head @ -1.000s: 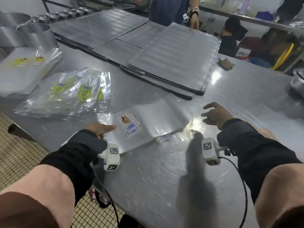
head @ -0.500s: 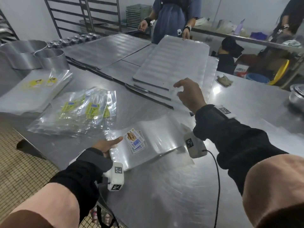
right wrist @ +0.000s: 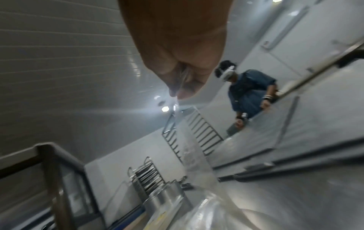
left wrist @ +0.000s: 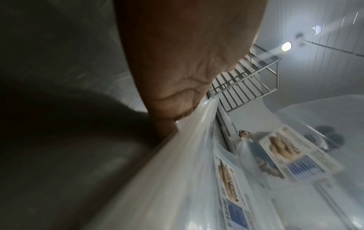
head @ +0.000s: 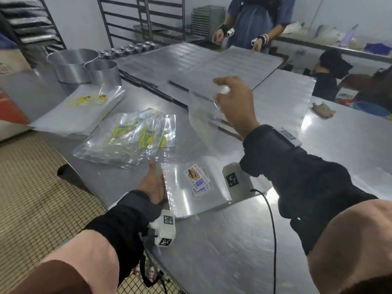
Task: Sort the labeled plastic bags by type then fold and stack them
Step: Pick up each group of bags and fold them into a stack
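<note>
The clear bag (head: 203, 115) is hanging at 12 o'clock above the folded stack (head: 197, 183), long axis vertical, pinched by the right hand (head: 233, 102). The left hand (head: 153, 185), fingers flat, is pressing the stack's 9 o'clock edge.

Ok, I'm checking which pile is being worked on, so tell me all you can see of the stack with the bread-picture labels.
The stack of clear plastic bags lies flat on the steel table near its front edge. The glossy bags carry white labels showing brown bread above a blue block, slightly fanned. The left hand rests against its left edge. The right hand pinches a clear bag lifted above it.
</note>
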A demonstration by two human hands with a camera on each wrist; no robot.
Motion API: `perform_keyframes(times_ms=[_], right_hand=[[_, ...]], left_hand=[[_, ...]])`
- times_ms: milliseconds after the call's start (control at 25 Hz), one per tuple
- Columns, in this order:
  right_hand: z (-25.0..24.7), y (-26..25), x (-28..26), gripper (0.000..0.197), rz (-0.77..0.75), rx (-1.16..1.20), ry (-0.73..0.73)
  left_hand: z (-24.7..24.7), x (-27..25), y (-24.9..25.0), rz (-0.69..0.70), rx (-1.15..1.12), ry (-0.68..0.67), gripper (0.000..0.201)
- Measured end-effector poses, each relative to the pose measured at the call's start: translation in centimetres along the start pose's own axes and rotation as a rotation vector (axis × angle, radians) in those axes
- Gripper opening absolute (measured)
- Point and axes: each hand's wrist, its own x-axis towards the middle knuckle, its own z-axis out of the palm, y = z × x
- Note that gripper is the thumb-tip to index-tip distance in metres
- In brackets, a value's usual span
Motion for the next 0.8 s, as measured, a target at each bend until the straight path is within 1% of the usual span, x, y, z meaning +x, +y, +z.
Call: perform_keyframes(times_ms=[40,120,200,280,400,480,560,600,720,800], right_hand=[[-0.4,1.5,-0.2,0.034,0.082,0.117,0.052],[-1.3,5.1,-1.4,0.033,0.291,0.331,0.111],[-2.3,9.2,-3.1,0.037,0.512,0.46,0.109],[-2.8,12.9,-5.3,0.045,0.67,0.466,0.042],[-3.5,15.8,-7.7,0.05,0.794,0.325,-0.076],[-3.7,15.4,-7.6,0.051,0.786,0.34,-0.094],[-3.4,12.8,-6.1,0.051,0.682,0.423,-0.123],[-2.8,10.9,-5.2,0.051,0.61,0.455,-0.164],[-0.1,4.5,-3.9,0.049,0.392,0.489,-0.35],[1.3,1.0,-3.5,0.05,0.278,0.504,-0.458]], left_hand=[[0.1,0.1,-0.1,-0.003,-0.015,0.006,0.094],[0.2,-0.3,0.1,-0.019,-0.044,0.005,0.098],[0.1,-0.3,0.0,-0.015,-0.076,-0.018,0.1],[0.2,-0.7,0.1,-0.005,-0.081,-0.049,0.099],[0.3,-0.8,0.2,0.013,-0.052,-0.069,0.092],[0.3,-0.7,0.2,0.02,-0.041,-0.061,0.092],[0.2,-0.6,0.1,0.007,-0.06,-0.053,0.097],[0.1,-0.6,0.0,0.003,-0.073,-0.04,0.099],[0.3,-0.6,-0.4,-0.009,-0.08,0.022,0.105],[0.3,-0.5,-0.5,-0.014,-0.105,0.051,0.107]])
